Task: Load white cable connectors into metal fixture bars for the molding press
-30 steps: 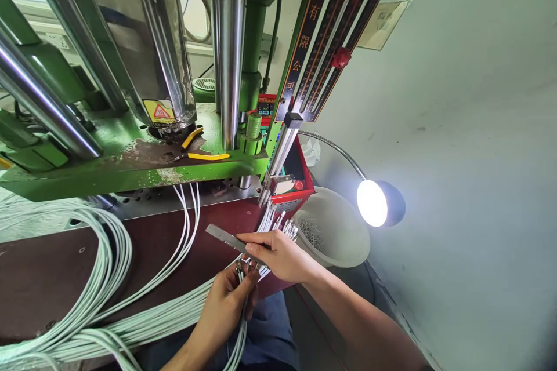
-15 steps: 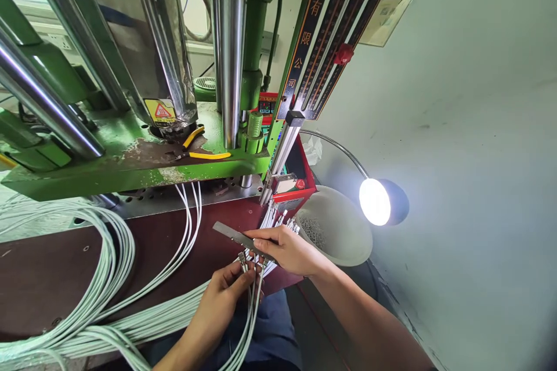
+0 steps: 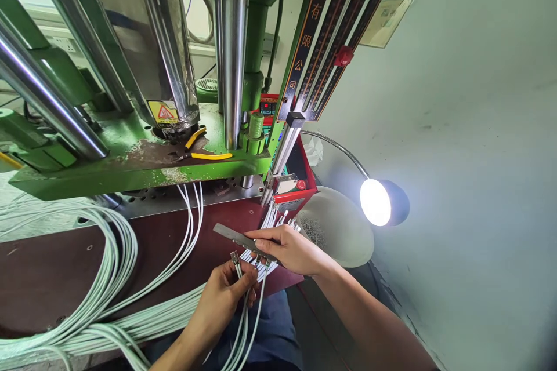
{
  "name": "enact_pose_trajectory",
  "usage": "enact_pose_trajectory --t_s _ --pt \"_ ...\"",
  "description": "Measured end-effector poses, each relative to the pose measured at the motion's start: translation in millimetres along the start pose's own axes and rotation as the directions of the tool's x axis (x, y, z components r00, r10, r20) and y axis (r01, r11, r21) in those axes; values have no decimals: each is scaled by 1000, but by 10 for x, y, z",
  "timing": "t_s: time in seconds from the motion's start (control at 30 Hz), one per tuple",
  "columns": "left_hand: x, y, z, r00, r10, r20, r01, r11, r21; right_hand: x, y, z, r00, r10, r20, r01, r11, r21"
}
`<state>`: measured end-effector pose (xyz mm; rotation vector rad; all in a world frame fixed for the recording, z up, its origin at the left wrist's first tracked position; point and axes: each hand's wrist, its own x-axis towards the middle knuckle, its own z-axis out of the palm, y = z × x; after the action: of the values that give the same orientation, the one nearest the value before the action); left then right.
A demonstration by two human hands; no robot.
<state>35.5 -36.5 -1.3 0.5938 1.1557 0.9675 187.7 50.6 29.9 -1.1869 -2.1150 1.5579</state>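
My left hand (image 3: pixel 221 293) is closed around a few white cables, with a metal plug end (image 3: pixel 235 257) standing up above the fingers. The cables (image 3: pixel 242 336) hang down from it over my lap. My right hand (image 3: pixel 292 249) pinches a flat grey metal bar (image 3: pixel 230 233) between thumb and fingers, its free end pointing left. Just below the bar, another cable with a metal plug (image 3: pixel 266 266) hangs near the right fingers. What the tucked right fingers touch is hidden.
A green press (image 3: pixel 130 171) stands ahead, with yellow-handled pliers (image 3: pixel 211 156) on its plate. Coiled white cables (image 3: pixel 124 232) and a cable bundle (image 3: pixel 161 313) lie on the dark red table (image 3: pixel 39 278). A pale basin (image 3: pixel 352 243) and a lit lamp (image 3: pixel 375 203) are at right.
My left hand has drawn slightly left and away from the bar, with its cable plugs now apart from it. My right hand and the bar have barely moved.
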Motion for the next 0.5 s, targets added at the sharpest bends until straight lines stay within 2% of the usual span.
enact_pose_trajectory --t_s 0.2,0.5 --pt "11 -10 -19 999 32 15 -33 999 26 -7 -4 9 1000 6 -11 -6 999 34" --pt "17 -57 -71 995 27 98 -28 1000 4 -9 -22 -14 999 -28 -44 29 1000 7"
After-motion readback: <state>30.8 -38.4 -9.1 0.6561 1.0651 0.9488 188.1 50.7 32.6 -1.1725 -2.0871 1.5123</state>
